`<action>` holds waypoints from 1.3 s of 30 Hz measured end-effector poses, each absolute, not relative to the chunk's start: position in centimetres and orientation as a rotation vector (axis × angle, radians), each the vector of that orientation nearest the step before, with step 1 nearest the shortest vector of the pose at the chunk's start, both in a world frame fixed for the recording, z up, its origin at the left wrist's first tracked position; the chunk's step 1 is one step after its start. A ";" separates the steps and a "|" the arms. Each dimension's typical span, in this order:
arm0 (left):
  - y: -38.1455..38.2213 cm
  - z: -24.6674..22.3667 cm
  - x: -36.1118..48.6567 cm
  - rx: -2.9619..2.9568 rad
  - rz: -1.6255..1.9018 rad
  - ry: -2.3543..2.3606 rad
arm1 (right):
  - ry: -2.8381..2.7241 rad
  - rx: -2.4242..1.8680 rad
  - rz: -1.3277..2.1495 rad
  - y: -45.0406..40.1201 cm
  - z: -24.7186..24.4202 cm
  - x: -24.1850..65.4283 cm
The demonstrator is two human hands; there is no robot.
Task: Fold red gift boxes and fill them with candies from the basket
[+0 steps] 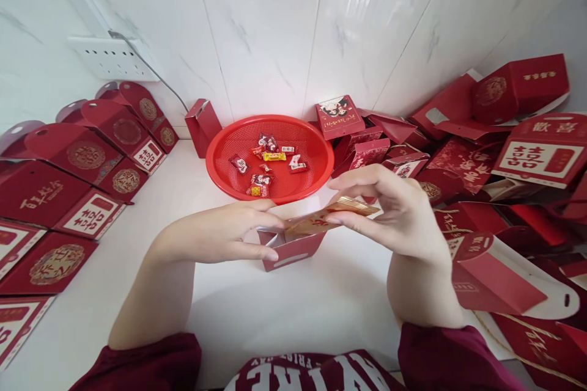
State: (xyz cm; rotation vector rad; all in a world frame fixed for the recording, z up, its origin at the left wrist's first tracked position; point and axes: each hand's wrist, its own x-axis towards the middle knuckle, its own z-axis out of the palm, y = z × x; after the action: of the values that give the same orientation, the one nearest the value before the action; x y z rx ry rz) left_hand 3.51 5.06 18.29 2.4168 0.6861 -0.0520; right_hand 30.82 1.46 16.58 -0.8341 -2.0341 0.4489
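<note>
A small red gift box [296, 252] stands open on the white table in front of me. My left hand [238, 229] grips its left side, thumb on the near wall and fingers at the far side. In my right hand [385, 208] a flat gold packet [353, 206] is pinched between thumb and fingers. The packet lies slanted, its left end at the box's open top. Just behind the box is a red plastic basket [215, 165] with several wrapped candies [274, 157] in it.
Folded red boxes [87, 156] stand in rows at the left. A jumbled heap of red boxes [495, 159] fills the right side. One narrow red box [202, 128] stands left of the basket. A socket strip [112, 58] with a cable is by the tiled wall [266, 24].
</note>
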 end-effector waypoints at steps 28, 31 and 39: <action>3.0 18.7 4.0 2.442 -0.127 0.618 | -2.281 -1.112 0.576 8.8 13.7 30.2; 2.0 18.0 4.8 2.470 -0.070 0.607 | -2.488 -1.234 0.627 11.9 12.7 28.3; 2.2 17.4 4.9 2.479 0.178 0.809 | -2.856 -1.463 0.620 20.0 14.4 24.4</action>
State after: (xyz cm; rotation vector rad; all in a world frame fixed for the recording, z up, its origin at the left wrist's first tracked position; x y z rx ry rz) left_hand 4.94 2.25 17.37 2.4793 0.8090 0.1778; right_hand 24.44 19.96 14.40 -1.4632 -2.8556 0.6203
